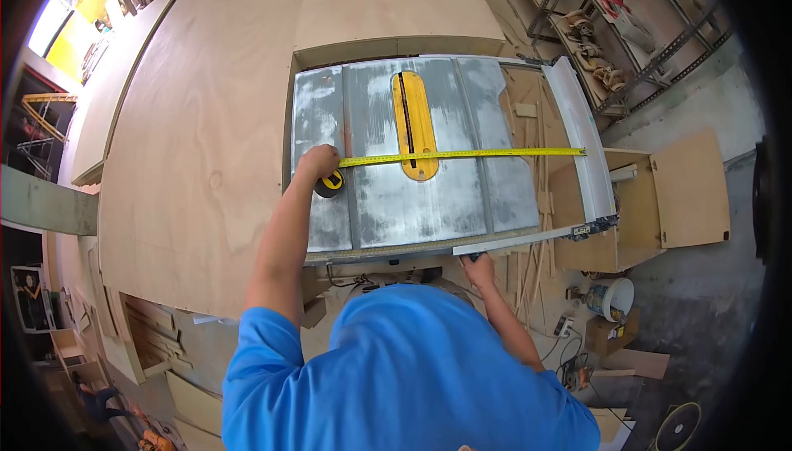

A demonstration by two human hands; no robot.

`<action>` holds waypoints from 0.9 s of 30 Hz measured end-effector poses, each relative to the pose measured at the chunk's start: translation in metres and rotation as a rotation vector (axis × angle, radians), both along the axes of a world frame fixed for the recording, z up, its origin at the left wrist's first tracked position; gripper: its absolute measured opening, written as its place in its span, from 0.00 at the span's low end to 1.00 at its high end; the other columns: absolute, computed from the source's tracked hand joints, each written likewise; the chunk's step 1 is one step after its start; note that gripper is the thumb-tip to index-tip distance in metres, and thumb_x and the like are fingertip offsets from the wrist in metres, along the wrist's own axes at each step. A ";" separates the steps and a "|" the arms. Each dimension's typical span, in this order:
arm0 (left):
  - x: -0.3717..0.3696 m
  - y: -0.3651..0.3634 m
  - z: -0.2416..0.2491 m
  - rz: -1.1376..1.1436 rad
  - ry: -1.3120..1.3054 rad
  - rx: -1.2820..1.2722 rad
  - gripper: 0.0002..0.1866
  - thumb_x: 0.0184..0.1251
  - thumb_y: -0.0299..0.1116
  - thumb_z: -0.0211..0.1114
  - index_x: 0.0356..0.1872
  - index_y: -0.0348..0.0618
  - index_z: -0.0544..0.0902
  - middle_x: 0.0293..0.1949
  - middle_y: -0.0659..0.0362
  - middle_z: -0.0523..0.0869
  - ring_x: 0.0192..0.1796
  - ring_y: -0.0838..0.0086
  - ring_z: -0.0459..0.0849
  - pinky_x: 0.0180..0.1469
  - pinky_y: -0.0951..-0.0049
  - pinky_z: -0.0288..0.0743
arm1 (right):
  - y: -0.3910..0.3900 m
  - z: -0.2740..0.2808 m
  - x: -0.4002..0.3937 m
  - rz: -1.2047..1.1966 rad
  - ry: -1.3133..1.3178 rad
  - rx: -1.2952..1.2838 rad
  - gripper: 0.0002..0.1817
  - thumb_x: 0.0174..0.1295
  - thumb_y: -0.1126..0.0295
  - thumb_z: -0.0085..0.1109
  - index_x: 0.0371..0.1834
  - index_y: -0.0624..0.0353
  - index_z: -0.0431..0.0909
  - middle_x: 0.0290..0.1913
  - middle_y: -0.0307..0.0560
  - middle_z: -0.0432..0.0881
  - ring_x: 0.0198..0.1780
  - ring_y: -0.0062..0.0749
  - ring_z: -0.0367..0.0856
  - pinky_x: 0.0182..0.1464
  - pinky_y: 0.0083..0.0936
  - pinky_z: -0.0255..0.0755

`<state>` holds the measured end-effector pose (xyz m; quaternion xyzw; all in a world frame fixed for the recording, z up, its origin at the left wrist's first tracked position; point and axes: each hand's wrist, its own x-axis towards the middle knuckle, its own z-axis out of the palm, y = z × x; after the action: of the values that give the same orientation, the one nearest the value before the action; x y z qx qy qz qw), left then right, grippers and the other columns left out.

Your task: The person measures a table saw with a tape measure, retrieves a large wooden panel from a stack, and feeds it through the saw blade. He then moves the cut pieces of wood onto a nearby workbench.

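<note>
My left hand (319,160) is closed on a black and yellow tape measure (329,184) at the left part of the metal table saw top (375,203). Its yellow blade (503,153) runs out to the right, over the yellow throat plate (421,121) with its dark slot, and ends at the pale fence (582,133). Below the saw's front rail (511,240), my right hand (477,271) has its fingers around a small black knob, mostly hidden by the hand.
A large plywood surface (190,137) adjoins the saw on the left and back. Wood strips (536,273) lie under the right side. An open wooden cabinet (635,212), a white bucket (617,298), cables and metal shelving (577,30) stand to the right.
</note>
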<state>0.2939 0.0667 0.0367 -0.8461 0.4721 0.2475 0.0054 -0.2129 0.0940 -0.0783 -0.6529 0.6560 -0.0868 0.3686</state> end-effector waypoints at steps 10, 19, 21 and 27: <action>-0.012 -0.002 0.010 -0.033 -0.013 0.049 0.17 0.70 0.39 0.52 0.49 0.52 0.88 0.50 0.50 0.88 0.54 0.54 0.86 0.57 0.55 0.79 | -0.001 -0.005 -0.011 -0.140 -0.328 0.399 0.13 0.55 0.64 0.70 0.27 0.63 0.79 0.23 0.50 0.82 0.23 0.38 0.83 0.25 0.36 0.74; -0.009 -0.001 0.001 -0.002 -0.003 0.015 0.16 0.69 0.39 0.54 0.48 0.51 0.88 0.50 0.50 0.88 0.53 0.54 0.86 0.57 0.55 0.79 | 0.003 -0.005 -0.010 -0.246 -0.575 0.466 0.10 0.57 0.66 0.69 0.28 0.59 0.79 0.20 0.39 0.76 0.18 0.24 0.75 0.20 0.25 0.69; -0.005 0.001 0.001 -0.007 0.022 0.005 0.16 0.67 0.39 0.54 0.47 0.50 0.88 0.47 0.48 0.89 0.51 0.52 0.87 0.56 0.56 0.80 | 0.003 -0.004 -0.010 -0.230 -0.553 0.449 0.10 0.57 0.66 0.69 0.29 0.59 0.79 0.20 0.39 0.76 0.19 0.23 0.75 0.21 0.24 0.70; -0.015 -0.006 0.007 0.005 0.019 0.043 0.16 0.68 0.38 0.55 0.49 0.52 0.88 0.50 0.51 0.88 0.54 0.54 0.86 0.57 0.56 0.79 | -0.001 -0.005 -0.010 -0.209 -0.561 0.483 0.10 0.57 0.66 0.69 0.31 0.59 0.78 0.22 0.38 0.76 0.20 0.22 0.74 0.23 0.24 0.70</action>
<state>0.2788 0.0609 0.0441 -0.8446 0.4644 0.2657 0.0186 -0.2225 0.0927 -0.0834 -0.4277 0.5941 -0.1420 0.6663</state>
